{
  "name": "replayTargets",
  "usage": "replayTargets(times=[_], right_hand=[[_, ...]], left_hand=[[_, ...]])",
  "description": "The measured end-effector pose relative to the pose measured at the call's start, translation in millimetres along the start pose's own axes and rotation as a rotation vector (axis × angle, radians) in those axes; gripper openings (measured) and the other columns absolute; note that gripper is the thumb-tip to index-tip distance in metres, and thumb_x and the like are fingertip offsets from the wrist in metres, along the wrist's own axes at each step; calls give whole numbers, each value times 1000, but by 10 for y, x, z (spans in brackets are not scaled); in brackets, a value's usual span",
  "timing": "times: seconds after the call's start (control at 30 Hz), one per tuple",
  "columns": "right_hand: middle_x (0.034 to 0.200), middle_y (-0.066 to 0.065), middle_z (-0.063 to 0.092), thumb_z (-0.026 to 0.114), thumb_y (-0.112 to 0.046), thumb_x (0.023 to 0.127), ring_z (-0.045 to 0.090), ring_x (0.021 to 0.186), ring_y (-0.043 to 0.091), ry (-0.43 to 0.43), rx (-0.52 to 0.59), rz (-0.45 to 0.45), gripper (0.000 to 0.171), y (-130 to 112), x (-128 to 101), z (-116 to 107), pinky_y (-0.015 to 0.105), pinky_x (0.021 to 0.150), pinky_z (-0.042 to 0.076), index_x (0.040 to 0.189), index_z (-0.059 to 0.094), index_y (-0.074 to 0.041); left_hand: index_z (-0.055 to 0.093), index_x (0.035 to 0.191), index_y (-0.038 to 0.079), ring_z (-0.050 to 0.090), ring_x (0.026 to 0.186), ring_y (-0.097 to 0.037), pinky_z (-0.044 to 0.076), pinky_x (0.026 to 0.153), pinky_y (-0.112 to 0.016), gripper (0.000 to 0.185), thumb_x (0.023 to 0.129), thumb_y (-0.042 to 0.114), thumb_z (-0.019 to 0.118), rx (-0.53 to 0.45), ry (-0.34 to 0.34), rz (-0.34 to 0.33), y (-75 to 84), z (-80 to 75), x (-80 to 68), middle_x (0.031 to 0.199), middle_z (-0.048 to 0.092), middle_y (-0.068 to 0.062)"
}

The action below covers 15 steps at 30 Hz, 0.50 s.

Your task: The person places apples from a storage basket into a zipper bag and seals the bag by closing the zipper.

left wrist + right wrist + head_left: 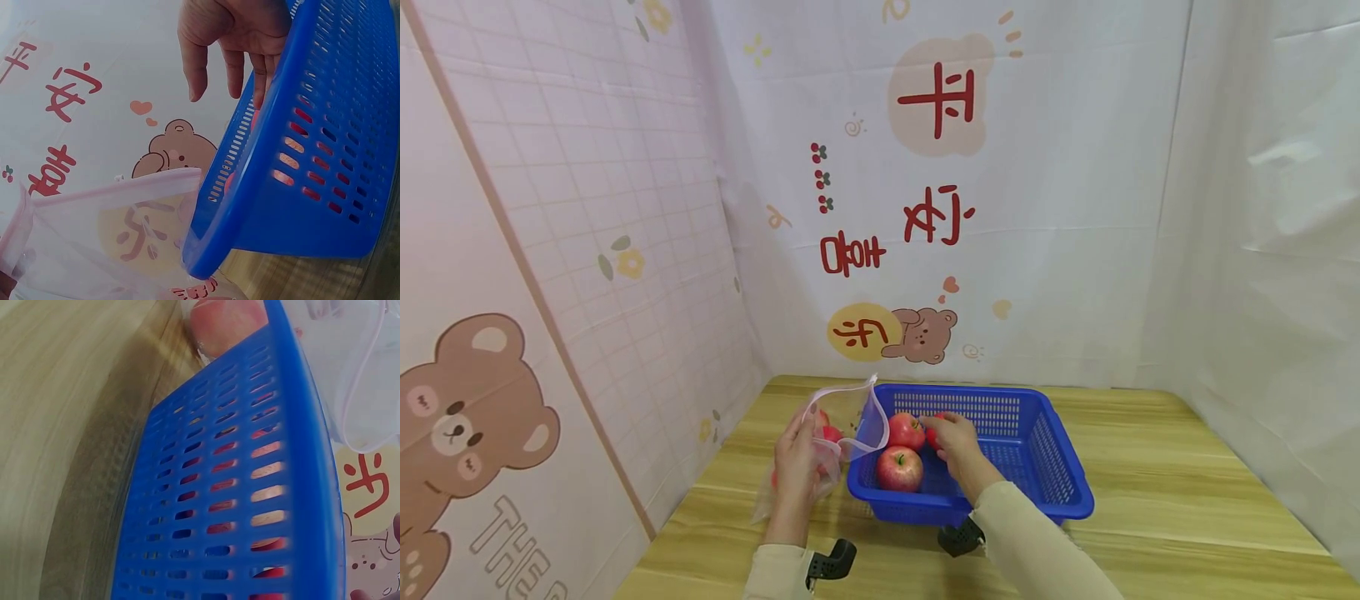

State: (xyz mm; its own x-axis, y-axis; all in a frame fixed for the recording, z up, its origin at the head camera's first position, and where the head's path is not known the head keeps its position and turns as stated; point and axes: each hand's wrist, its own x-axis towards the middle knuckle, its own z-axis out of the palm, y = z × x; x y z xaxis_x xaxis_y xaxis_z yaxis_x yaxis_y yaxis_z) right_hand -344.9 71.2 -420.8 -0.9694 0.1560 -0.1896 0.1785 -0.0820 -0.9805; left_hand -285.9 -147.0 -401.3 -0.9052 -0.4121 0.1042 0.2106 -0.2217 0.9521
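Blue basket [1037, 433] sits on the wooden table [1187, 500], holding red apples [899, 468]. Right hand [955, 446] grasps one apple [934, 435] inside it; left hand [796, 467] grips the clear zip bag [850, 425] just left, apples inside.

A light wooden table [1150, 492] with lengthwise grain carries everything. A blue plastic basket [1045, 475] with slotted walls stands on it, toward the far edge. Just left of the basket, touching its left rim, a clear plastic bag [842, 433] rests on the boards; it seems to lie partly slumped, though the hand over it hides its base.
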Motion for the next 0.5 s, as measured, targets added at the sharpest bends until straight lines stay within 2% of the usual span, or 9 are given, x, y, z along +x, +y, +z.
replayTargets(times=[0.17,0.5], right_hand=[[145,34,37,68,-15,91,38,132,50,-8,-11,3,72,34,-11,-5,60,108,33,147,32,10],[141,32,43,70,-16,88,43,127,50,-2,-35,-5,70,132,-5,21,60,104,36,146,36,7]], left_hand=[[55,140,3,57,84,-12,55,61,-23,41,104,22,51,-2,-2,3,14,5,-16,139,52,-22],[58,139,7,54,104,-26,57,73,-27,40,104,26,51,49,9,-24,23,11,-20,139,53,-18]])
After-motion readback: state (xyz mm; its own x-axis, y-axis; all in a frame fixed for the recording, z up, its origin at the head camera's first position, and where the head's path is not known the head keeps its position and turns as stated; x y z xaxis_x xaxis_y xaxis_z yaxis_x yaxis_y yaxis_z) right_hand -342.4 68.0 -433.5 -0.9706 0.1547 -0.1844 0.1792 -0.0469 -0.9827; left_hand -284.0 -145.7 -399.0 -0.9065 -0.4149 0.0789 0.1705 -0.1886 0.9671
